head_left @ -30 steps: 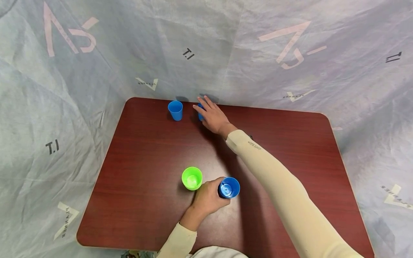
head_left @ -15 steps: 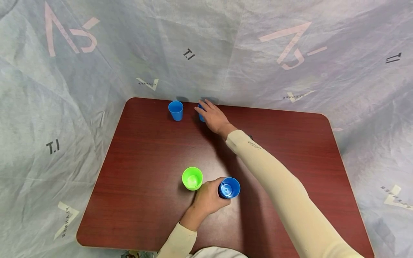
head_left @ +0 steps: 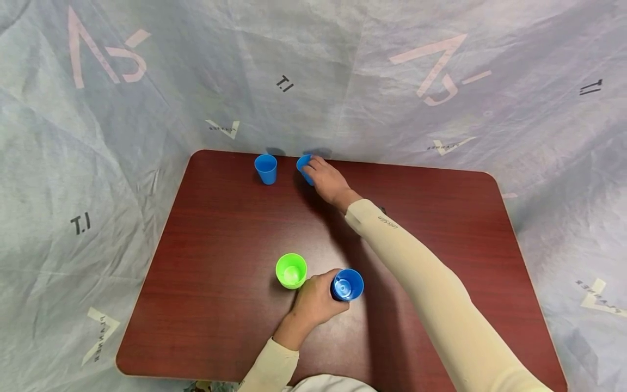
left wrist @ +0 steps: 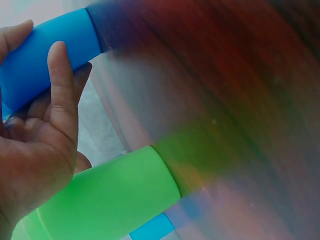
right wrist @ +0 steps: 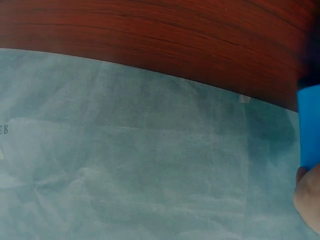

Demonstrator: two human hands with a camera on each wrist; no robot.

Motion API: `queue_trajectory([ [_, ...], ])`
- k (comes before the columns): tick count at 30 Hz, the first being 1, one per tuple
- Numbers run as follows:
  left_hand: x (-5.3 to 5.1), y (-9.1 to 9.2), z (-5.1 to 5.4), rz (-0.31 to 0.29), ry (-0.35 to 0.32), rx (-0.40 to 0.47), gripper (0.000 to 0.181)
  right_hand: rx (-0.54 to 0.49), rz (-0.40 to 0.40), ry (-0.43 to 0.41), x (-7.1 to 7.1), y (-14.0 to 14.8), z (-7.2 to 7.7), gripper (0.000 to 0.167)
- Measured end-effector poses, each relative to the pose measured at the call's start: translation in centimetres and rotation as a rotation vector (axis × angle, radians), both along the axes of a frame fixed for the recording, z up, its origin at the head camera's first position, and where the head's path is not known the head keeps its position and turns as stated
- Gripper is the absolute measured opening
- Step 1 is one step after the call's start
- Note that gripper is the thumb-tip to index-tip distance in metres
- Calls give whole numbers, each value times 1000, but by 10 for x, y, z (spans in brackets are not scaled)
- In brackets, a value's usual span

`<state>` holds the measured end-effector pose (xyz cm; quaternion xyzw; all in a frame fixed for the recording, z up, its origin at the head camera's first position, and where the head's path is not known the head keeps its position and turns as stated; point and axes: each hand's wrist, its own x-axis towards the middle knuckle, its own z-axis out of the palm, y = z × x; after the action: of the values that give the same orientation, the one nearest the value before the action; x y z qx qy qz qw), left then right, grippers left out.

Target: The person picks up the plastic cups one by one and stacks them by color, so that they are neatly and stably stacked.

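Near the front of the table, my left hand (head_left: 318, 299) holds an upright blue cup (head_left: 349, 285). In the left wrist view its thumb and fingers wrap around that blue cup (left wrist: 75, 40). A green cup (head_left: 291, 270) stands just left of this hand. Far back, my right hand (head_left: 327, 178) grips a second blue cup (head_left: 303, 163) from the right, with fingers curled over its rim. At the right wrist view's edge, only part of this cup (right wrist: 311, 125) and a little of the hand (right wrist: 309, 197) show.
Another blue cup (head_left: 266, 169) stands at the back, left of the gripped one. The dark red wooden table (head_left: 210, 239) has a grey printed cloth (head_left: 323, 76) rising behind its back edge. My right forearm crosses above the table's right half.
My right hand's spread fingers have drawn in and curled around the far blue cup, exposing more of its rim. The left hand and its cup have stayed still.
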<state>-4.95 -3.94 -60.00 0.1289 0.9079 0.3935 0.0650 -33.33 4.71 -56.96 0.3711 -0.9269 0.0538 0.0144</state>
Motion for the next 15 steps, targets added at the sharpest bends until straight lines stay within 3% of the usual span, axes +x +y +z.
queue_trajectory([
  [15, 0, 1, 1, 7, -11, 5, 59, -121, 21, 73, 20, 12, 6, 28],
])
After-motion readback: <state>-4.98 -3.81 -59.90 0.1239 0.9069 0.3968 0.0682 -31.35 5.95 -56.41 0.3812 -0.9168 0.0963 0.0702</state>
